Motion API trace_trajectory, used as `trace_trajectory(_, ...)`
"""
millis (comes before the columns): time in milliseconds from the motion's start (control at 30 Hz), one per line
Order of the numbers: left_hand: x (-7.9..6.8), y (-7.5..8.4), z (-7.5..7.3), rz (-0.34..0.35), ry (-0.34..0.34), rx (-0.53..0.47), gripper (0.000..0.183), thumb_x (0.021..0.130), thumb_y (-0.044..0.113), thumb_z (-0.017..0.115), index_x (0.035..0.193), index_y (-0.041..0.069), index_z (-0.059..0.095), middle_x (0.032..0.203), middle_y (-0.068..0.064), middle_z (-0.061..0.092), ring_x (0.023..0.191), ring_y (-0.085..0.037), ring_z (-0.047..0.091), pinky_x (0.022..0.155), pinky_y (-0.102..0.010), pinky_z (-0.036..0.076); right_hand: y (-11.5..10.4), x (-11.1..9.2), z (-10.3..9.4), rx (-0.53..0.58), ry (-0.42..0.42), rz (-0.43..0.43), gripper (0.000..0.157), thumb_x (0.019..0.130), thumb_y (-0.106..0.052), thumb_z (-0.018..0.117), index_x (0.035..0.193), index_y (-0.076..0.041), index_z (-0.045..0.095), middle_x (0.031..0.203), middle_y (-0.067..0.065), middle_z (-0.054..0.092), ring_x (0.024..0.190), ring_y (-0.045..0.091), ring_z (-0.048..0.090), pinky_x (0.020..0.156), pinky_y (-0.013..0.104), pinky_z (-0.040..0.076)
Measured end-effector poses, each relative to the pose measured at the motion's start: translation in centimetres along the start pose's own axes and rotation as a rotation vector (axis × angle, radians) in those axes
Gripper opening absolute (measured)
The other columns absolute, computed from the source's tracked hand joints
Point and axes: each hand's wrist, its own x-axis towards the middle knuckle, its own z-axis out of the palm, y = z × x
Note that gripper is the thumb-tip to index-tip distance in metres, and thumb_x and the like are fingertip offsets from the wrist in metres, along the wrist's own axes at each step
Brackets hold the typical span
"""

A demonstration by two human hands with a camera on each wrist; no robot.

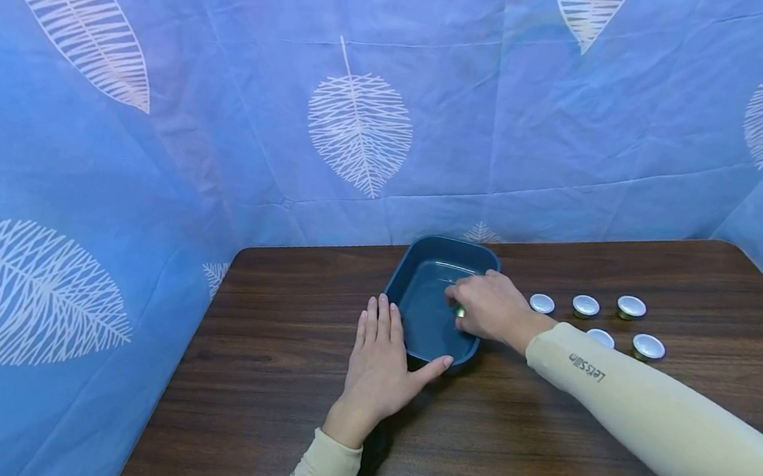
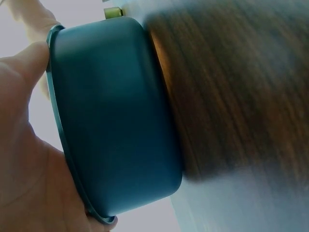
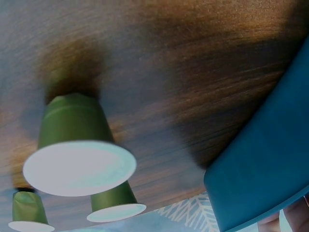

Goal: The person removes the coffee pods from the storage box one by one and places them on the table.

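A dark teal rectangular tray [image 1: 427, 297] stands on the table. My left hand [image 1: 378, 369] rests on its rim at the near left corner, fingers straight along the left side and thumb along the near edge. The tray's outer wall [image 2: 111, 116] fills the middle of the left wrist view. Inside the tray, near its right side, my right hand [image 1: 491, 305] holds a green coffee capsule [image 1: 460, 312], mostly hidden by the fingers. Right of the tray stand several green coffee capsules [image 1: 631, 306] with pale lids up; one capsule [image 3: 77, 125] looms large in the right wrist view.
The dark wooden table [image 1: 255, 380] has a rounded far left corner. A blue cloth [image 1: 448, 136] with white leaf prints hangs behind it and at both sides. My right sleeve [image 1: 656, 414] crosses the table's right part, close to the nearer capsules.
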Motion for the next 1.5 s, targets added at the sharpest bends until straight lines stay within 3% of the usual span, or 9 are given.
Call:
trace_trajectory(467, -0.09, 0.02, -0.08, 0.008, 0.003, -0.006, 0.118, 0.095, 0.086, 0.048, 0.170, -0.001, 0.022, 0.181, -0.021, 0.009, 0.170, -0.037, 0.005, 0.138, -0.053, 0.015, -0.16, -0.16, 0.13, 0.011, 0.026, -0.015, 0.024, 0.091, -0.026, 0.088, 0.111, -0.017, 0.081, 0.104, 0.005, 0.081, 0.091, 0.021, 0.075, 0.084, 0.048, 0.061)
trace_trajectory(967, -0.12, 0.08, -0.03, 0.010, 0.011, -0.009, 0.118, 0.095, 0.086, 0.049, 0.170, -0.001, 0.023, 0.181, -0.021, 0.010, 0.170, -0.039, 0.007, 0.137, -0.054, 0.016, -0.40, -0.45, -0.14, 0.051, 0.031, -0.006, 0.029, 0.093, -0.016, 0.085, 0.120, -0.008, 0.081, 0.112, 0.011, 0.079, 0.100, 0.028, 0.077, 0.095, 0.050, 0.064)
trace_trajectory(1500, -0.27, 0.23, 0.20, 0.022, 0.039, -0.002, 0.117, 0.095, 0.085, 0.050, 0.169, -0.003, 0.025, 0.180, -0.023, 0.013, 0.169, -0.040, 0.009, 0.137, -0.054, 0.017, -0.24, -0.65, 0.55, 0.072, 0.056, 0.004, 0.024, 0.094, -0.014, 0.083, 0.117, -0.007, 0.081, 0.104, 0.009, 0.077, 0.088, 0.022, 0.071, 0.090, 0.046, 0.065)
